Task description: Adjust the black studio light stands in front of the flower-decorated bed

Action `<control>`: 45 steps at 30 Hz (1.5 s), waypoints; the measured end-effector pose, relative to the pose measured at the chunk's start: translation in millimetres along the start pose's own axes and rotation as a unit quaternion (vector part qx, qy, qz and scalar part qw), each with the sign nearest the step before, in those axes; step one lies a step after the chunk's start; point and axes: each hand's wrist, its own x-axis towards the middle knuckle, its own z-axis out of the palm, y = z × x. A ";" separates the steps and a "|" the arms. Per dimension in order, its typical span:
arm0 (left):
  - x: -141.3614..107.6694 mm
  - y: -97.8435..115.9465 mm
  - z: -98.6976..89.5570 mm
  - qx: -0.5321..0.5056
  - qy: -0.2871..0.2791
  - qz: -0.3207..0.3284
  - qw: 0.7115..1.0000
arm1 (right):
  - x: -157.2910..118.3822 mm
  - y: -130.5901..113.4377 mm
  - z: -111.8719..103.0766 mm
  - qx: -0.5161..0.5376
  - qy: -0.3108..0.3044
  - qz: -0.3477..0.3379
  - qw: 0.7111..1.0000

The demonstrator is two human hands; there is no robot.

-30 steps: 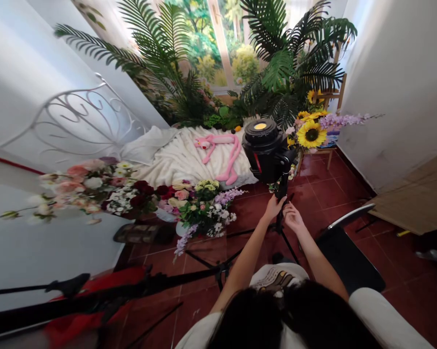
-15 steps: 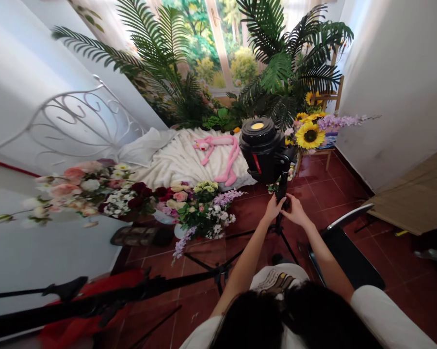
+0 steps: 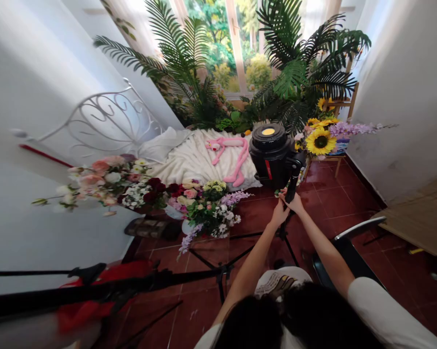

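A black studio light (image 3: 271,157) with a red stripe and a round yellow disc on top stands upright in front of me. It sits on a light stand (image 3: 292,188), whose dark post runs down between my hands. My left hand (image 3: 279,213) is closed at the near left side of the post, just under the light. Beside it, my right hand (image 3: 294,202) wraps round the same post from the right, its fingers reaching to the left. The two hands nearly touch, and some fingertips are hidden behind the post and each other.
A bed with a cream blanket (image 3: 189,157) and a pink plush toy (image 3: 236,167) lies beyond. Flower bunches (image 3: 207,208) stand left, sunflowers (image 3: 320,141) right. A black chair (image 3: 344,257) is at my right. Another black stand (image 3: 189,277) crosses the lower left. Palm leaves (image 3: 291,77) rise behind.
The view has shifted left, so the scene sits further right. My right hand has moved up and now wraps across the post; my left hand sits slightly lower against it.
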 end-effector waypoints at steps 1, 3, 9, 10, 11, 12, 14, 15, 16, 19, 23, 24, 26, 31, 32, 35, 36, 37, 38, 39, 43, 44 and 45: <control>0.3 1.5 -0.5 0.013 0.003 0.008 1.000 | 2.0 -4.8 -1.0 0.004 0.003 -0.010 1.000; 0.8 7.3 -1.7 0.041 0.007 0.019 0.999 | 4.4 -20.1 -4.0 0.009 0.041 -0.031 0.999; 7.3 35.8 7.3 0.036 0.035 0.026 0.998 | 15.4 -98.9 -26.6 0.043 0.088 -0.107 0.989; 10.2 39.8 10.5 0.019 0.050 0.022 0.998 | 18.0 -110.0 -30.1 0.044 0.095 -0.120 0.987; 13.4 43.1 13.8 0.001 0.064 0.018 0.998 | 20.4 -118.9 -32.8 0.044 0.106 -0.131 0.985; 16.7 45.6 16.8 -0.017 0.077 0.014 0.997 | 22.2 -125.7 -34.5 0.043 0.118 -0.138 0.983; 22.7 48.4 21.7 -0.045 0.093 0.010 0.995 | 23.4 -133.6 -36.1 0.040 0.132 -0.141 0.980; 25.0 48.8 23.5 -0.053 0.098 0.009 0.994 | 22.5 -135.5 -36.8 0.037 0.135 -0.141 0.980; 26.7 48.7 24.9 -0.060 0.104 0.009 0.993 | 20.6 -136.4 -38.1 0.031 0.136 -0.144 0.980; 28.1 48.0 27.7 -0.077 0.123 0.000 0.989 | 8.2 -131.1 -48.5 0.011 0.119 -0.177 0.977; 26.4 50.2 28.7 -0.104 0.132 -0.007 0.986 | -23.2 -89.7 -70.7 -0.008 0.063 -0.201 0.977; 26.1 51.3 28.6 -0.111 0.135 -0.005 0.985 | -32.9 -72.2 -74.2 -0.019 0.046 -0.188 0.981; 25.7 53.4 28.2 -0.122 0.138 -0.001 0.983 | -52.6 -33.4 -75.6 -0.052 0.025 -0.122 0.991; 24.4 56.6 27.4 -0.136 0.128 -0.013 0.982 | -85.5 39.1 -45.7 -0.037 -0.037 0.029 0.998; 24.0 56.9 27.4 -0.139 0.125 -0.013 0.982 | -87.2 45.4 -36.6 -0.011 -0.034 0.040 0.999; 23.0 57.2 27.2 -0.144 0.119 -0.010 0.982 | -83.5 53.0 -12.2 0.081 0.003 0.070 0.994; 22.8 57.1 27.1 -0.143 0.118 -0.010 0.983 | -80.7 53.4 -6.1 0.125 0.007 0.090 0.988; 22.8 57.0 26.8 -0.140 0.116 -0.011 0.983 | -78.1 53.2 -1.0 0.185 0.001 0.116 0.976; 22.8 56.8 26.4 -0.136 0.112 -0.012 0.984 | -75.7 52.7 3.2 0.260 -0.012 0.145 0.955; 22.9 56.7 25.7 -0.131 0.107 -0.012 0.986 | -74.0 52.0 6.8 0.345 -0.027 0.171 0.923; 23.3 56.7 20.5 -0.112 0.081 -0.006 0.990 | -71.5 47.9 19.8 0.631 -0.005 0.187 0.753; 23.3 56.8 18.9 -0.108 0.073 -0.004 0.991 | -71.4 46.6 23.0 0.669 0.018 0.177 0.721; 23.0 57.0 17.2 -0.105 0.065 -0.005 0.992 | -71.3 45.1 25.8 0.697 0.037 0.166 0.696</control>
